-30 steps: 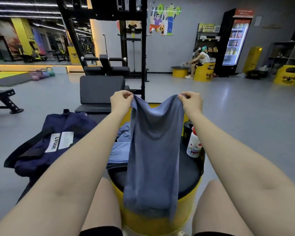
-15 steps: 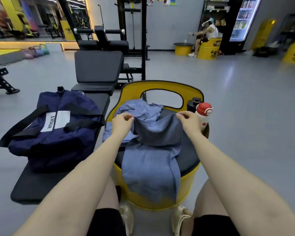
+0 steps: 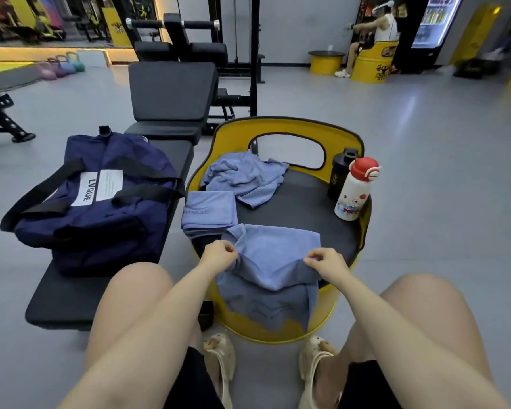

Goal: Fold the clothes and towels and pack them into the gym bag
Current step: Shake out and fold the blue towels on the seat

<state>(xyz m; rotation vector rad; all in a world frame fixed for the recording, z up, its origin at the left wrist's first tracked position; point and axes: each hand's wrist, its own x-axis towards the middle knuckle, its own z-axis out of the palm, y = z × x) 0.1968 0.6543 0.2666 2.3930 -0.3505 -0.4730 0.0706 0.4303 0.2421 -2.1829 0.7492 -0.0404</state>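
Left hand (image 3: 218,255) and right hand (image 3: 326,262) each pinch a towel (image 3: 273,261) corner; its length hangs toward 6 o'clock, gym bag (image 3: 95,202) at 10

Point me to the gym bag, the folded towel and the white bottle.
gym bag (image 3: 101,219): head view, navy side panel below the label.
folded towel (image 3: 208,209): head view, middle of its top face.
white bottle (image 3: 353,196): head view, printed body under the red cap.
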